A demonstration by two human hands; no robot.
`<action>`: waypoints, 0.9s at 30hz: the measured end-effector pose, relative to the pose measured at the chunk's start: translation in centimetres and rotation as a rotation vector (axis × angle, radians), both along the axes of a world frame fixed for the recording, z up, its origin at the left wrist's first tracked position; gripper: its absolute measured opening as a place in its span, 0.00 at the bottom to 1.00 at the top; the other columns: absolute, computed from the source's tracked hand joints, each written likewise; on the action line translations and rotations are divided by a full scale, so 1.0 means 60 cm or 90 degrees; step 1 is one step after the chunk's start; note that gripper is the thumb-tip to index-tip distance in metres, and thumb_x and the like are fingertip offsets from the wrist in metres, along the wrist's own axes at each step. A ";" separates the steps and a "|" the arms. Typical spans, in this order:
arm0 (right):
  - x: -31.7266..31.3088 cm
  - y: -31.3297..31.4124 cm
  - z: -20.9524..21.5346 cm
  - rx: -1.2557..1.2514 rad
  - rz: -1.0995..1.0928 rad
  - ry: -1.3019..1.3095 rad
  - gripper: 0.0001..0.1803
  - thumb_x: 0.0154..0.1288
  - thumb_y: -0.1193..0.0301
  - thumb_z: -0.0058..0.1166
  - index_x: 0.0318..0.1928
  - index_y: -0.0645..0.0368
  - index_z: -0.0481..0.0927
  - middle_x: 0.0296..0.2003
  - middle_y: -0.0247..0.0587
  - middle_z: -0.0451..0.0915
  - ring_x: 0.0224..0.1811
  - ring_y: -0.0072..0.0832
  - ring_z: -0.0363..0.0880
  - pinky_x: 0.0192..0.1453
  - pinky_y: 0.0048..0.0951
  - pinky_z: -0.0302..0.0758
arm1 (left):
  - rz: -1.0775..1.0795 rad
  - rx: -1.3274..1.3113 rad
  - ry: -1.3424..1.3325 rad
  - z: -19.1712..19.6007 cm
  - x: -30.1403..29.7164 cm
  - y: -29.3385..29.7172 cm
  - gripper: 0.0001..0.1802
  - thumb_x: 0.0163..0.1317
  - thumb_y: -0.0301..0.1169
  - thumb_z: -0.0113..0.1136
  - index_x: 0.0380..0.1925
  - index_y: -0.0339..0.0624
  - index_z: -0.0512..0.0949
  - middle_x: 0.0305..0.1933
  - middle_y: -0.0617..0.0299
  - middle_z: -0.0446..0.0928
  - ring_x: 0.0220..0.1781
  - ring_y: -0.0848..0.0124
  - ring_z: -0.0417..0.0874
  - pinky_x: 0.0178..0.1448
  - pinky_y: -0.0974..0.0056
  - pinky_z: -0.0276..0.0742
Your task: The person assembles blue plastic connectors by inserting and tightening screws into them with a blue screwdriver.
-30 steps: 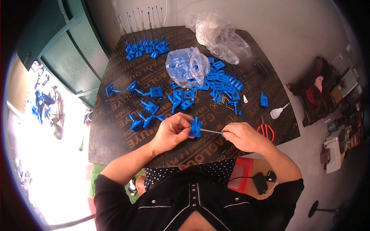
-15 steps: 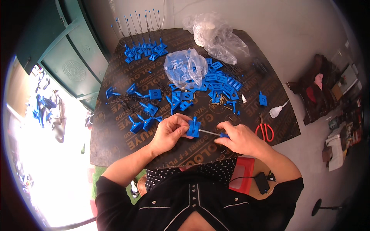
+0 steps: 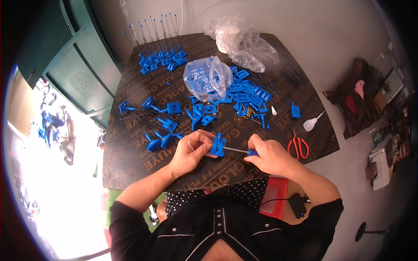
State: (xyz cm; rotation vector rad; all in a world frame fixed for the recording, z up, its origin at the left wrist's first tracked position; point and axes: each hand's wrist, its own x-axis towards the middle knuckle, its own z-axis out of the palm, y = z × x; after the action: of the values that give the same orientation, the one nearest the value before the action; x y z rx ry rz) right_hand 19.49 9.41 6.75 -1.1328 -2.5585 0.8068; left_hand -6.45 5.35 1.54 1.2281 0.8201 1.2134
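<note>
Near the table's front edge, my left hand (image 3: 191, 150) is closed on a blue plastic part (image 3: 218, 146), a small block with a short peg on its far side. From the right, my right hand (image 3: 271, 155) grips the blue handle of a screwdriver (image 3: 235, 150). Its metal shaft runs level to the blue part and meets its right side; the tip is hidden there. Just beyond my hands lie loose blue pieces (image 3: 197, 115) and several small brass-coloured screws (image 3: 249, 112).
Red-handled pliers (image 3: 298, 148) and a white squeeze bottle (image 3: 310, 125) lie to the right. A clear bag of blue parts (image 3: 207, 78) sits mid-table, a crumpled plastic bag (image 3: 244, 41) behind it. At the far left stand blue pieces with upright coiled wires (image 3: 161, 58).
The fingers of my right hand have shifted slightly around the screwdriver handle. The blue part and my left hand stay nearly in place, and the view has moved a little.
</note>
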 end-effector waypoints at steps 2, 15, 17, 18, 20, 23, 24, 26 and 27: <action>-0.001 -0.002 0.000 0.031 0.010 -0.015 0.18 0.61 0.66 0.59 0.40 0.66 0.69 0.30 0.56 0.81 0.35 0.53 0.81 0.40 0.46 0.76 | 0.001 0.004 0.003 0.000 0.000 -0.002 0.03 0.68 0.21 0.50 0.35 0.31 0.72 0.52 0.53 0.71 0.45 0.67 0.82 0.50 0.66 0.85; 0.004 0.001 0.005 0.023 0.030 0.021 0.14 0.59 0.69 0.60 0.37 0.67 0.73 0.32 0.57 0.80 0.38 0.54 0.80 0.42 0.47 0.74 | 0.007 0.002 0.032 -0.001 0.000 -0.003 0.04 0.68 0.20 0.50 0.34 0.30 0.73 0.52 0.54 0.71 0.44 0.67 0.82 0.49 0.66 0.85; 0.002 -0.002 0.009 0.018 0.018 -0.003 0.16 0.58 0.69 0.61 0.39 0.67 0.72 0.33 0.57 0.80 0.38 0.54 0.80 0.41 0.47 0.75 | 0.006 -0.001 0.027 0.000 0.001 -0.003 0.04 0.68 0.20 0.50 0.34 0.30 0.72 0.51 0.54 0.71 0.44 0.67 0.82 0.49 0.66 0.85; 0.001 -0.002 0.009 0.026 0.012 -0.029 0.16 0.59 0.68 0.60 0.40 0.67 0.71 0.31 0.57 0.80 0.38 0.54 0.80 0.41 0.47 0.75 | 0.006 -0.004 0.021 0.000 0.001 -0.003 0.04 0.68 0.21 0.50 0.34 0.30 0.72 0.51 0.54 0.71 0.44 0.68 0.82 0.49 0.66 0.85; -0.003 -0.004 0.013 0.033 0.010 -0.054 0.16 0.61 0.67 0.59 0.41 0.66 0.71 0.28 0.56 0.80 0.38 0.54 0.80 0.41 0.48 0.75 | 0.004 -0.003 0.021 -0.001 0.001 -0.003 0.04 0.68 0.21 0.50 0.34 0.31 0.72 0.51 0.54 0.71 0.44 0.68 0.82 0.49 0.66 0.85; -0.004 -0.005 0.018 -0.007 0.005 -0.040 0.14 0.63 0.66 0.56 0.39 0.67 0.73 0.28 0.58 0.80 0.38 0.54 0.80 0.42 0.49 0.74 | 0.004 -0.001 0.022 -0.002 0.000 -0.003 0.03 0.68 0.21 0.50 0.35 0.31 0.72 0.51 0.54 0.71 0.45 0.68 0.82 0.49 0.66 0.85; 0.001 0.001 0.009 -0.020 0.020 -0.025 0.14 0.64 0.66 0.55 0.37 0.67 0.74 0.29 0.58 0.80 0.38 0.54 0.80 0.43 0.48 0.74 | 0.006 0.000 0.024 -0.003 0.000 -0.002 0.03 0.68 0.21 0.50 0.35 0.31 0.72 0.51 0.54 0.72 0.45 0.68 0.82 0.49 0.65 0.85; 0.006 0.006 -0.003 -0.031 0.033 -0.010 0.14 0.65 0.66 0.54 0.36 0.68 0.75 0.30 0.58 0.80 0.39 0.53 0.80 0.44 0.48 0.74 | 0.008 0.001 0.020 -0.006 0.000 0.000 0.03 0.68 0.21 0.50 0.35 0.31 0.72 0.51 0.55 0.72 0.45 0.68 0.81 0.49 0.65 0.85; 0.007 0.006 -0.006 -0.012 0.034 0.000 0.13 0.64 0.66 0.55 0.34 0.67 0.76 0.32 0.56 0.80 0.39 0.53 0.79 0.43 0.47 0.74 | 0.011 0.001 0.017 -0.007 0.000 0.001 0.03 0.68 0.21 0.50 0.35 0.31 0.72 0.51 0.55 0.72 0.45 0.68 0.81 0.49 0.65 0.85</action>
State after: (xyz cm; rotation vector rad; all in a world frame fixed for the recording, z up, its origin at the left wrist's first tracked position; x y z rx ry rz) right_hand 19.93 9.80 6.40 -1.0740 -2.5969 0.8456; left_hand -6.44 5.40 1.12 1.2438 0.8512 1.2141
